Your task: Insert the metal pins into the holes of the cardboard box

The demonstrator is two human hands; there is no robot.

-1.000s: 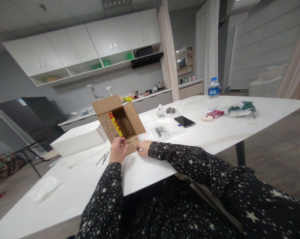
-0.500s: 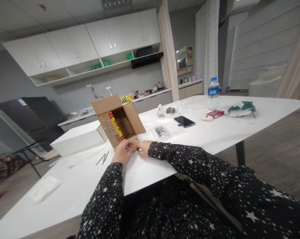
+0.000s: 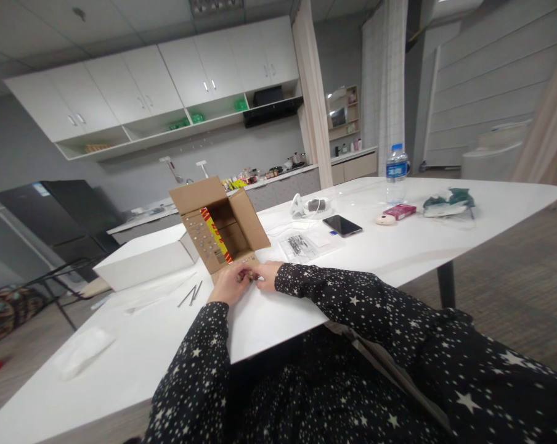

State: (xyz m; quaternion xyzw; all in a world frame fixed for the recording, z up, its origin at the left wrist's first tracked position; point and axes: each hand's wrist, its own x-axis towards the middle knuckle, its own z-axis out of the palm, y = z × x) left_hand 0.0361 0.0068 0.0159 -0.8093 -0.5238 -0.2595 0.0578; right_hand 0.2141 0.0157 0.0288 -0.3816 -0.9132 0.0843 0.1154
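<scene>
An open brown cardboard box (image 3: 223, 222) lies on its side on the white table (image 3: 398, 246), its flaps spread and rows of small metal screws stuck in the left flap. My left hand (image 3: 230, 285) and my right hand (image 3: 268, 274) meet at the box's lower front flap. The fingertips of both pinch a small metal piece (image 3: 253, 277) between them, too small to name. Both sleeves are black with white stars.
A white box (image 3: 142, 262) stands left of the cardboard box, with two thin metal rods (image 3: 190, 295) in front of it. Farther right lie a clear bag of parts (image 3: 299, 246), a phone (image 3: 342, 226), a water bottle (image 3: 396, 174) and a red pack (image 3: 399, 211). White tissue (image 3: 82, 351) lies near left.
My left hand has come down from the box's left flap to the lower front flap and closed in against my right hand, which has stayed put.
</scene>
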